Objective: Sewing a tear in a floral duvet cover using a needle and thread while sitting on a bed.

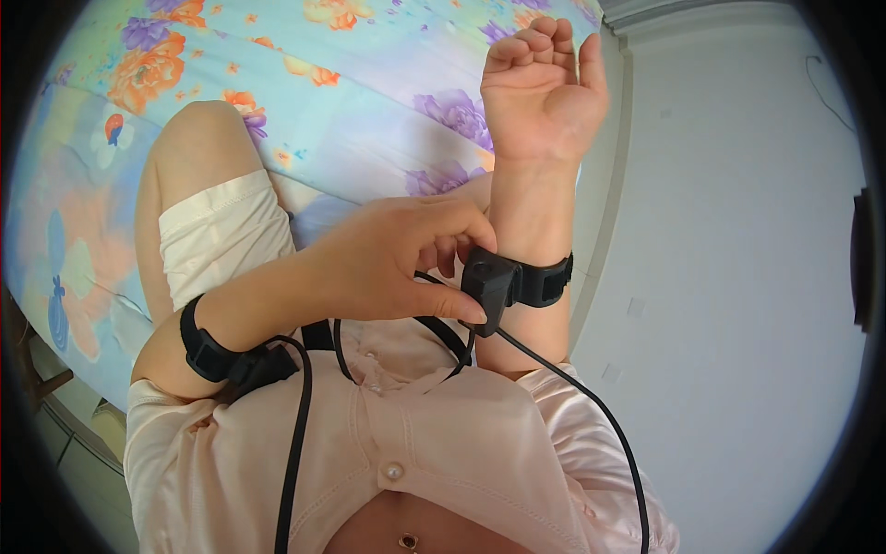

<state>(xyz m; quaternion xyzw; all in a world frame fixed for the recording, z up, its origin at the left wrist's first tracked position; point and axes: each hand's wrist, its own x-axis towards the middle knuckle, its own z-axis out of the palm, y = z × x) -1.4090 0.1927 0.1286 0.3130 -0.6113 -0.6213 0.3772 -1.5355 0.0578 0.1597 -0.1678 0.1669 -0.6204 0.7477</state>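
My left hand (408, 256) pinches a small black device (486, 284) between thumb and index finger. A black strap (543, 284) fastens that device around my right forearm, below the wrist. My right hand (543, 104) is raised palm up with loosely bent fingers and nothing in it. One black cable (588, 395) runs from the device down past my right sleeve. Around my left forearm sits a second black strap (204, 353) with a similar device (266, 367), its own cable (301, 443) hanging over my shirt.
I sit on a bed with a floral sheet (374, 131), one bent knee (201, 138) at the left. A pale wall (720, 277) rises on the right, with a dark object (860, 260) at its far edge. Wooden furniture (52, 381) shows at lower left.
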